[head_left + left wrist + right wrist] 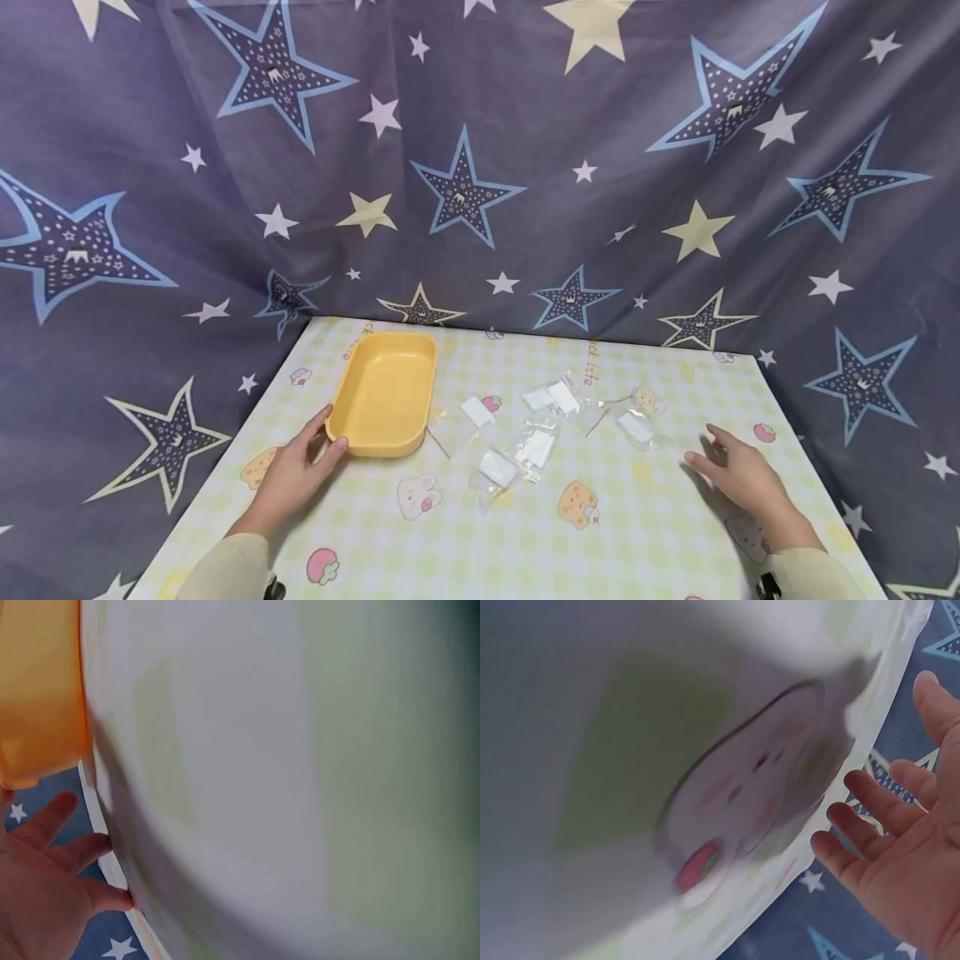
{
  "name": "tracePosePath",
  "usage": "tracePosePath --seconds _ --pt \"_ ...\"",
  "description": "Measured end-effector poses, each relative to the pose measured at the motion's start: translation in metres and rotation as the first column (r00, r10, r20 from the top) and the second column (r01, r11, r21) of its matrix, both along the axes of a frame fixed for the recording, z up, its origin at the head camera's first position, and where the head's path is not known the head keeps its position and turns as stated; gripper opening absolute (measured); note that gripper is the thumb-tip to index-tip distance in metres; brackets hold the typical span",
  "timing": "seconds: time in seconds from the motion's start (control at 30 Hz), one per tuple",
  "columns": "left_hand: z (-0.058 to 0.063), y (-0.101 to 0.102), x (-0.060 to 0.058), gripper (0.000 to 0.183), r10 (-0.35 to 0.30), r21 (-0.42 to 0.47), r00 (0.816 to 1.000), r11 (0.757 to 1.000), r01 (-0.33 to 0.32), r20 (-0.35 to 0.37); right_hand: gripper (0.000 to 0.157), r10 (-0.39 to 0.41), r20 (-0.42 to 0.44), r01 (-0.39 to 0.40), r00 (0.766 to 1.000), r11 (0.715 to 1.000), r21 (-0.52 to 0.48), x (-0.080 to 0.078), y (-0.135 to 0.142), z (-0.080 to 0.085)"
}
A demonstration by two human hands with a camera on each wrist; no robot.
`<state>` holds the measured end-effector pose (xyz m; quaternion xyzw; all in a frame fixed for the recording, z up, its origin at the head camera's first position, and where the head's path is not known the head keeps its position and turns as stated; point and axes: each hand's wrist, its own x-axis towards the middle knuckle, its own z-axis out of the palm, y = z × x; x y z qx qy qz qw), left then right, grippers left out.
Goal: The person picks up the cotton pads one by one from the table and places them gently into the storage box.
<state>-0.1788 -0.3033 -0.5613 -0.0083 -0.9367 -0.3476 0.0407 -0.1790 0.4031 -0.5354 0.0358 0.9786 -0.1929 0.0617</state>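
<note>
A yellow rectangular tray (385,450) sits at the left of the table. My left hand (296,479) is at its near left corner, thumb by the front wall and a finger by the left side. In the left wrist view the fingers (79,851) are spread and fairly straight, just below the tray's end (41,727). My right hand (742,475) holds nothing; it hovers over the table's right side, fingers relaxed and apart. Nearest to it lies a small clear bag (636,427) with a white piece inside.
Several more clear bags with white contents, such as one bag (497,468), lie mid-table. Thin dark red strips (597,422) lie among them. The checked tablecloth (420,550) has printed cartoon figures. A star-patterned curtain (495,100) hangs behind the table.
</note>
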Motion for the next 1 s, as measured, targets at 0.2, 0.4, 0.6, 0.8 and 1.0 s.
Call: tracePosePath --seconds 0.2,0.4,0.6,0.8,1.0 --pt "0.000 0.007 0.001 0.079 0.025 0.020 1.000 0.999 -0.025 0.016 0.090 0.058 -0.071 -0.060 0.996 0.998 -0.035 -0.005 -0.025 -0.003" --pt "-0.001 0.006 -0.003 0.087 0.057 0.040 0.991 0.997 -0.062 0.121 0.085 0.119 -0.098 -0.125 0.988 0.991 -0.054 -0.014 -0.043 -0.007" --pt "0.001 0.003 -0.005 0.091 0.048 0.053 0.984 0.997 -0.058 0.170 0.082 0.133 -0.100 -0.138 0.986 0.989 -0.045 -0.020 -0.052 -0.011" --pt "0.003 0.002 -0.006 0.095 0.027 0.060 0.980 0.997 -0.040 0.196 0.081 0.131 -0.122 -0.134 0.984 0.991 -0.009 -0.020 -0.059 -0.014" --pt "0.008 0.003 -0.009 0.099 0.037 0.083 0.972 0.995 -0.057 0.231 0.080 0.132 -0.167 -0.129 0.977 0.991 0.030 -0.026 -0.065 -0.009"
